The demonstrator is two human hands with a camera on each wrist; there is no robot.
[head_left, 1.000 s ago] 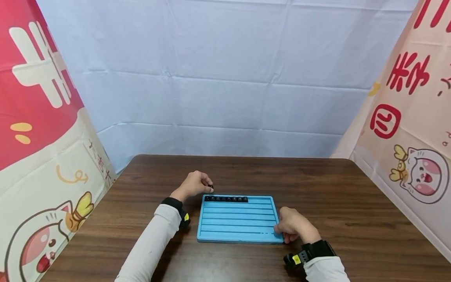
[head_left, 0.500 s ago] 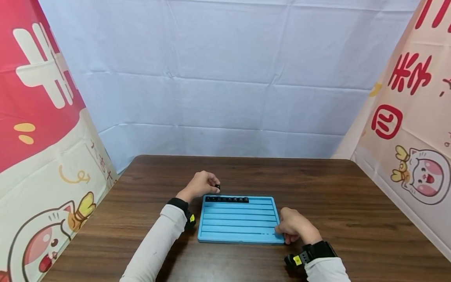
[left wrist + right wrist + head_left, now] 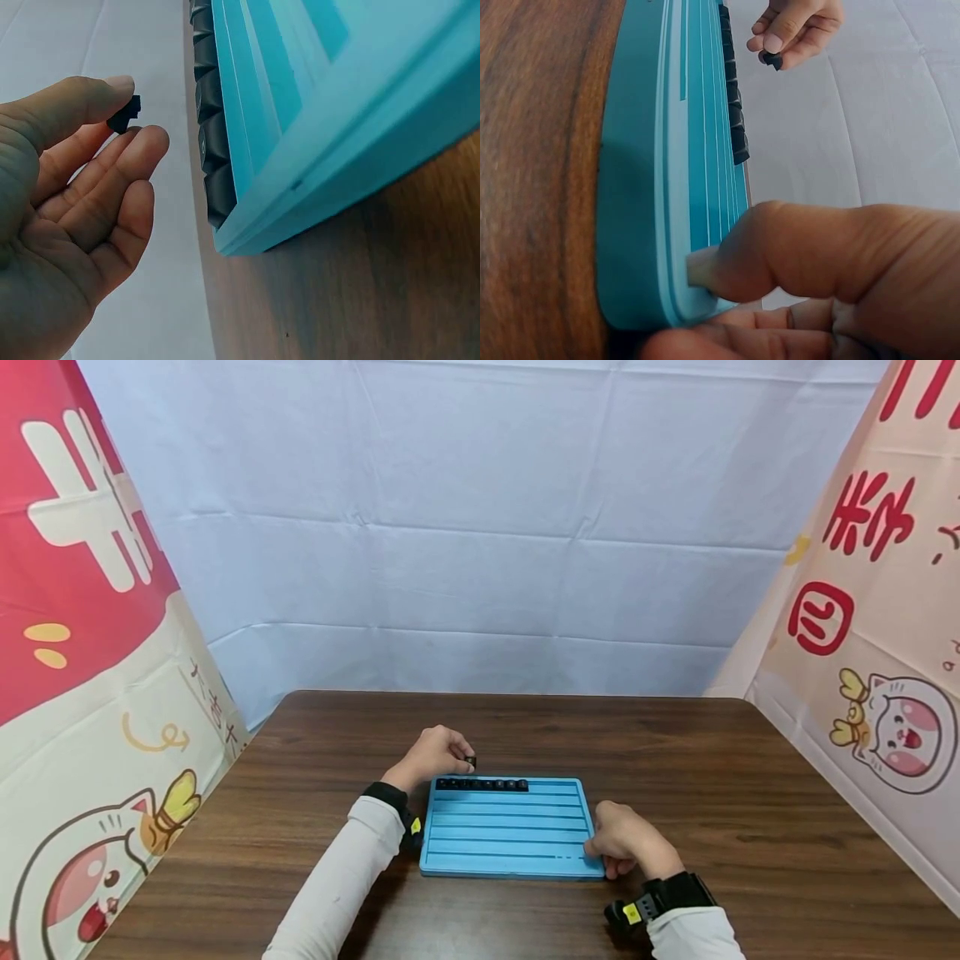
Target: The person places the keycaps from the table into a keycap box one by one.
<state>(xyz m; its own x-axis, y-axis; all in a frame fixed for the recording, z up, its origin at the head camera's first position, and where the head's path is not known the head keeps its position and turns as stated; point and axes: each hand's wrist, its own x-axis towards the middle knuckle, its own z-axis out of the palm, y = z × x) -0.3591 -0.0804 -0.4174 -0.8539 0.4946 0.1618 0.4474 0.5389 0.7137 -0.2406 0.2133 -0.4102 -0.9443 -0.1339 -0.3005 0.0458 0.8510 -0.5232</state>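
Observation:
A blue ridged tray (image 3: pixel 510 837) lies on the table, with a row of black keycaps (image 3: pixel 482 785) in its far groove, starting from the left end. Beyond the tray's far edge, my left hand (image 3: pixel 431 753) holds one more black keycap (image 3: pixel 124 115) between thumb and fingertips; the left wrist view has it raised beside the row. My right hand (image 3: pixel 628 837) grips the tray's near right corner. In the right wrist view its thumb (image 3: pixel 735 262) presses on the rim while the other fingers curl at the tray's outer side, partly hidden.
The brown wooden table (image 3: pixel 337 718) stretches around the tray on all sides. A pale cloth backdrop (image 3: pixel 480 527) hangs behind it, and printed banners (image 3: pixel 885 610) stand at the left and right. Black straps with cameras (image 3: pixel 663 897) sit on both wrists.
My left hand has moved to the right along the tray's far edge, carrying the keycap. My right hand and the tray have stayed in place.

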